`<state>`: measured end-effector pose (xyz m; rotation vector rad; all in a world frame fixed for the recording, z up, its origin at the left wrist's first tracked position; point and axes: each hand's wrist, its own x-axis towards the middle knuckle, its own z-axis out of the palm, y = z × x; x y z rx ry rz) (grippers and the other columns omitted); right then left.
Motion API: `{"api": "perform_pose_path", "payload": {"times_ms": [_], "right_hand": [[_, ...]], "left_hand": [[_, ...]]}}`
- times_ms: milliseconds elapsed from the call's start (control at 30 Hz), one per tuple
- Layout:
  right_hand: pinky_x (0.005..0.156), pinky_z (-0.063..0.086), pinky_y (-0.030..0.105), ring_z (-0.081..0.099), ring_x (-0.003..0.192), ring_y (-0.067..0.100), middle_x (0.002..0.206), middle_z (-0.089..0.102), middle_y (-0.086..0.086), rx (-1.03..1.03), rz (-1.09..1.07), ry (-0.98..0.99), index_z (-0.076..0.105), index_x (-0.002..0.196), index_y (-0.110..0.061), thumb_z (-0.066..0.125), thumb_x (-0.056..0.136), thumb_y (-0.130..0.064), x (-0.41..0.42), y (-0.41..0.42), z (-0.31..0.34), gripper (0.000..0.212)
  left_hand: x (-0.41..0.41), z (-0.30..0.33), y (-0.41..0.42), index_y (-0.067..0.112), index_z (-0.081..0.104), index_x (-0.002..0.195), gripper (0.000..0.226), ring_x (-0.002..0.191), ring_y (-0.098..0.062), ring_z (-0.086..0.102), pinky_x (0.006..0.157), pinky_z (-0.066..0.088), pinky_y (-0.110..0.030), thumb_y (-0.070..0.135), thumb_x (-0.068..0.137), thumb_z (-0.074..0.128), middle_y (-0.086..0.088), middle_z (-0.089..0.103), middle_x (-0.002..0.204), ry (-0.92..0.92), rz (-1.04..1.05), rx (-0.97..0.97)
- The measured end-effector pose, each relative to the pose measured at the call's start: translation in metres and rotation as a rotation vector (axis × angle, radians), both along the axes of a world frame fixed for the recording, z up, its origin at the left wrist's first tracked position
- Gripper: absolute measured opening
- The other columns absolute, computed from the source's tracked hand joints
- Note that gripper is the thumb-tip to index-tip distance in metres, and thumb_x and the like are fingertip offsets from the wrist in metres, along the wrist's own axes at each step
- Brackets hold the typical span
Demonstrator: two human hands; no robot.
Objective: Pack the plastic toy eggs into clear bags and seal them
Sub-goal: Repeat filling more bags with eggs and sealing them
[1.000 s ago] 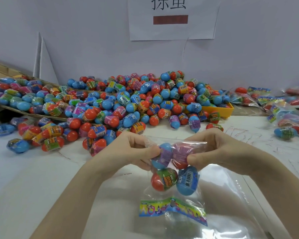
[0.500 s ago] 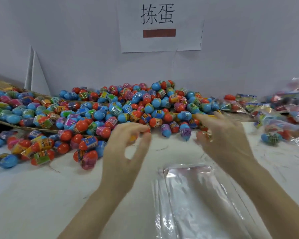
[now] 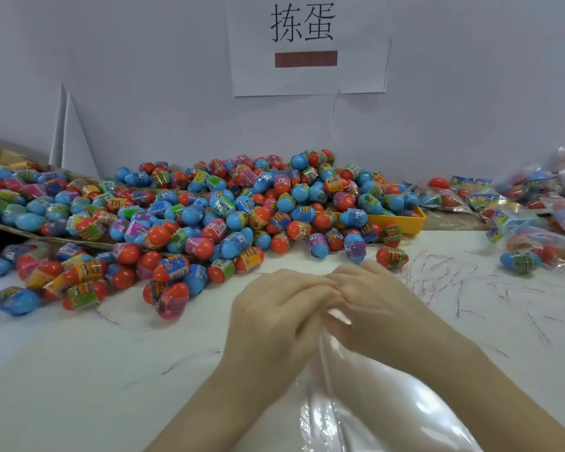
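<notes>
Head view: my left hand (image 3: 274, 308) and right hand (image 3: 369, 298) pinch the mouth of an empty clear bag (image 3: 382, 406) just in front of the egg pile (image 3: 209, 216), filled bags (image 3: 529, 210) heaped right of it, most eggs still unpacked.

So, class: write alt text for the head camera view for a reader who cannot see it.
Two hands, left hand and right hand, meet over the top of a stack of clear bags on a white table. Behind lies a heap of toy eggs.
</notes>
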<state>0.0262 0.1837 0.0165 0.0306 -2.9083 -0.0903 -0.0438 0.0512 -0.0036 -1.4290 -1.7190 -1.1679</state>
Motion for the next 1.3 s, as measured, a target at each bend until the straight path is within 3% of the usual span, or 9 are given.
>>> {"api": "perform_pose_path", "payload": {"times_ms": [300, 400, 500, 567, 700, 833, 933, 1100, 1300], "right_hand": [[0.097, 0.037, 0.052, 0.058, 0.104, 0.029, 0.114, 0.065, 0.009, -0.214, -0.608, 0.409, 0.062, 0.117, -0.014, 0.063, 0.084, -0.024, 0.025, 0.053, 0.030, 0.034], [0.090, 0.042, 0.054, 0.059, 0.097, 0.027, 0.105, 0.067, 0.006, -0.321, -0.616, 0.472, 0.064, 0.113, -0.015, 0.063, 0.084, -0.025, 0.027, 0.054, 0.033, 0.031], [0.088, 0.043, 0.054, 0.060, 0.093, 0.027, 0.100, 0.068, 0.007, -0.320, -0.568, 0.486, 0.068, 0.105, -0.014, 0.064, 0.083, -0.026, 0.025, 0.049, 0.031, 0.026], [0.087, 0.044, 0.054, 0.060, 0.091, 0.027, 0.097, 0.068, 0.009, -0.311, -0.542, 0.480, 0.069, 0.104, -0.013, 0.065, 0.082, -0.025, 0.023, 0.047, 0.029, 0.025], [0.088, 0.043, 0.054, 0.058, 0.097, 0.030, 0.106, 0.065, 0.011, -0.298, -0.535, 0.518, 0.065, 0.112, -0.010, 0.066, 0.082, -0.022, 0.019, 0.051, 0.024, 0.032], [0.089, 0.044, 0.047, 0.057, 0.097, 0.024, 0.106, 0.065, 0.008, -0.420, -0.535, 0.597, 0.062, 0.114, -0.011, 0.064, 0.083, -0.024, 0.012, 0.055, 0.017, 0.033], [0.074, 0.045, 0.017, 0.056, 0.081, -0.002, 0.084, 0.065, -0.016, -0.711, -0.358, 0.351, 0.065, 0.099, -0.029, 0.071, 0.066, -0.045, 0.016, 0.054, 0.017, 0.037], [0.086, 0.032, 0.022, 0.039, 0.103, -0.006, 0.106, 0.046, -0.038, -0.466, -0.162, -0.306, 0.064, 0.092, -0.052, 0.070, 0.046, -0.064, 0.009, 0.052, 0.006, 0.047], [0.087, 0.033, 0.028, 0.038, 0.104, 0.007, 0.109, 0.052, -0.028, -0.317, -0.173, -0.141, 0.074, 0.079, -0.035, 0.078, 0.063, -0.043, 0.007, 0.057, 0.004, 0.018]], "left_hand": [[-0.041, -0.003, -0.019, 0.019, 0.050, 0.123, 0.067, 0.120, -0.018, 0.015, 0.094, 0.016, -0.040, 0.018, 0.064, 0.082, -0.011, 0.021, 0.136, -0.382, 0.795, -0.327], [-0.044, 0.001, -0.014, 0.030, 0.068, 0.104, 0.051, 0.130, -0.012, 0.012, 0.097, 0.002, -0.035, 0.068, 0.074, 0.052, 0.006, 0.031, 0.143, -0.554, 0.674, -0.507], [-0.040, 0.002, -0.014, 0.023, 0.074, 0.060, 0.038, 0.129, -0.014, 0.030, 0.102, 0.002, -0.032, 0.045, 0.085, 0.056, 0.007, 0.056, 0.126, -0.441, 0.623, -0.283], [-0.040, 0.000, -0.017, 0.025, 0.072, 0.085, 0.012, 0.127, -0.012, 0.021, 0.107, 0.001, -0.034, 0.033, 0.076, 0.072, 0.003, 0.039, 0.133, -0.367, 0.665, -0.305], [-0.043, -0.003, -0.016, 0.049, 0.013, 0.134, 0.108, 0.138, -0.005, -0.015, 0.108, -0.019, -0.039, 0.024, 0.058, 0.086, 0.019, -0.022, 0.143, -0.445, 0.598, -0.371], [-0.035, 0.015, -0.014, 0.033, 0.040, 0.128, 0.056, 0.130, 0.007, 0.014, 0.111, 0.008, -0.020, 0.039, 0.078, 0.065, 0.006, 0.018, 0.145, -0.510, 0.350, 0.279], [-0.038, 0.015, -0.018, 0.015, 0.063, 0.081, 0.024, 0.082, 0.011, 0.049, 0.078, 0.033, -0.005, 0.021, 0.093, 0.043, -0.006, 0.062, 0.088, -0.453, 0.396, 0.438], [-0.023, 0.002, -0.010, 0.011, 0.056, 0.049, 0.047, 0.048, -0.014, 0.048, 0.052, 0.039, -0.033, 0.036, 0.086, 0.044, 0.001, 0.054, 0.049, -0.305, 0.269, -0.034], [-0.011, -0.007, -0.003, 0.028, 0.046, 0.059, 0.034, 0.065, -0.008, 0.046, 0.062, 0.034, -0.026, 0.049, 0.086, 0.050, 0.010, 0.045, 0.058, -0.341, 0.296, -0.500]]}}
